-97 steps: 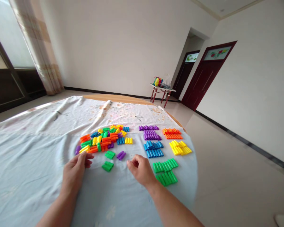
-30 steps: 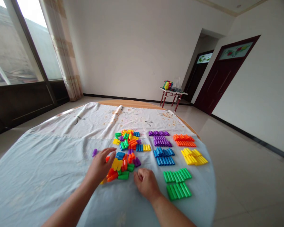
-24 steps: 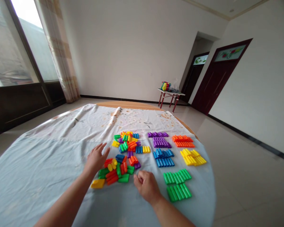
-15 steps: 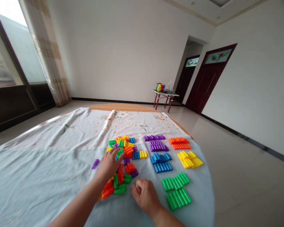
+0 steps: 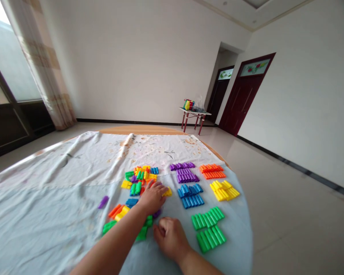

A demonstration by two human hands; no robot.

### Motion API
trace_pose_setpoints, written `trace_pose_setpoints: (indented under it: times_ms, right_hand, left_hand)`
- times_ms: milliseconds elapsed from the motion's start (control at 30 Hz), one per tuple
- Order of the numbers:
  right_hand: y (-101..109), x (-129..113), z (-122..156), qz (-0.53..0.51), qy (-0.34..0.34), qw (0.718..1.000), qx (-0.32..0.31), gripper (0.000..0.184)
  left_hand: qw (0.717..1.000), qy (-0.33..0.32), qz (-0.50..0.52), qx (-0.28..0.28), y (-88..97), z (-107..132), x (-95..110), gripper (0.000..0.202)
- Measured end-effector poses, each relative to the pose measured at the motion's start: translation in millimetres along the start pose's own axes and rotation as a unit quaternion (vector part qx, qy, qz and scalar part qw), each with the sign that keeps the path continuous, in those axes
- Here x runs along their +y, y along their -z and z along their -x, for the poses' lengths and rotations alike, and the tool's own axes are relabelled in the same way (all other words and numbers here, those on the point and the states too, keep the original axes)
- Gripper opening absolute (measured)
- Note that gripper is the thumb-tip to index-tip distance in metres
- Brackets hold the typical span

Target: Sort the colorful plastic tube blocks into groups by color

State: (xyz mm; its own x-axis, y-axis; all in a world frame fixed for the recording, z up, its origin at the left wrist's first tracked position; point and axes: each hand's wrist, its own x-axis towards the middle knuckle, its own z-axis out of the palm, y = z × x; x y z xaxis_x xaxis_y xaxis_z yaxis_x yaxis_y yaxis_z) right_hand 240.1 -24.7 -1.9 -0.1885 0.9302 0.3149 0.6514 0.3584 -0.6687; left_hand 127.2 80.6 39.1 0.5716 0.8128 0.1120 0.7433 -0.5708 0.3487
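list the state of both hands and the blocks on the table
mixed blocks, loose and jumbled
cloth, spread out, creased
left hand, open, palm down on the mixed blocks
right hand, curled shut, resting on the cloth
green blocks, sorted in two rows
stray purple block, lying alone
red door, shut

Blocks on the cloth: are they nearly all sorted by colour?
Partly. Done: purple rows, orange rows, blue rows, yellow rows and green rows lie tidy on the right. In hand: the left hand covers blocks in the mixed pile; the right hand rests curled nearby. Left: that pile and a stray purple block.
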Motion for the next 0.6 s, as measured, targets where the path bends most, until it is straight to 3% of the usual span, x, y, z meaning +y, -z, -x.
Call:
trace_pose_setpoints:
  times_ms: [167, 267, 367, 467, 533, 600]
  right_hand:
    - [3, -1, 1, -0.004, 0.003, 1.000, -0.003, 0.035]
    - [3, 0, 2, -0.021, 0.008, 1.000, -0.006, 0.035]
    - [4, 1, 3, -0.029, 0.015, 0.999, -0.007, 0.036]
    - [5, 2, 3, -0.029, 0.034, 0.999, 0.006, 0.037]
    - [5, 3, 3, -0.035, 0.040, 0.998, 0.018, 0.037]
    - [6, 3, 2, -0.049, 0.040, 0.998, 0.028, 0.036]
  left_hand:
    - [0.999, -0.026, 0.037, -0.018, 18.7, 39, 4, 0.031]
    - [0.998, -0.023, 0.064, 0.005, 31.5, 60, 3, 0.033]
    - [0.991, 0.068, 0.064, 0.094, 42.3, 79, -16, 0.043]
    - [0.959, 0.204, 0.033, 0.192, 46.3, 98, -49, 0.050]
    - [0.935, 0.279, 0.017, 0.219, 43.6, 110, -68, 0.052]
    - [0.924, 0.314, 0.023, 0.216, 37.5, 118, -78, 0.053]
